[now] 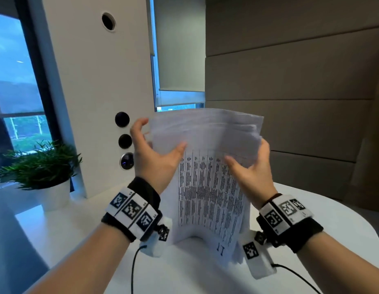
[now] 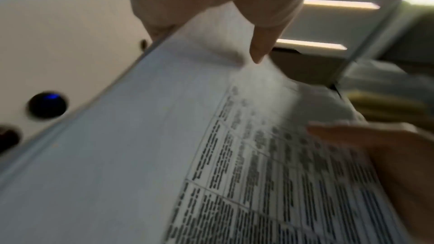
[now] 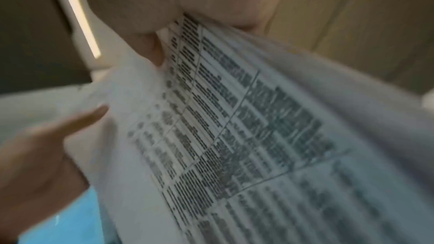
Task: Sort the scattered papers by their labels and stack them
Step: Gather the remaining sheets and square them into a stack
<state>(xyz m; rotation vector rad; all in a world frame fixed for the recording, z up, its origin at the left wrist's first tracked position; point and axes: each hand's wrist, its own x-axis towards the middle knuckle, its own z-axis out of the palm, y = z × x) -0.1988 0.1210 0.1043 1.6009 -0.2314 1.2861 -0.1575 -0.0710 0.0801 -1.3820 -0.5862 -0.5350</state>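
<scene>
Head: stack of papers [image 1: 207, 179] stands on edge on the white surface [image 1: 311, 219], centre frame. Left hand [image 1: 154, 158] grasps its 9 o'clock edge, right hand [image 1: 251, 168] the 3 o'clock edge, likely squaring sheets. Left wrist: thumb [image 2: 265, 31] lies on the top sheet. Right wrist: thumb [image 3: 150, 29] clamps the printed page.

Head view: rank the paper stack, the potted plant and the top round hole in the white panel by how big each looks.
1. Paper stack, though nearness to the camera inflates it.
2. Potted plant.
3. Round hole.
</scene>
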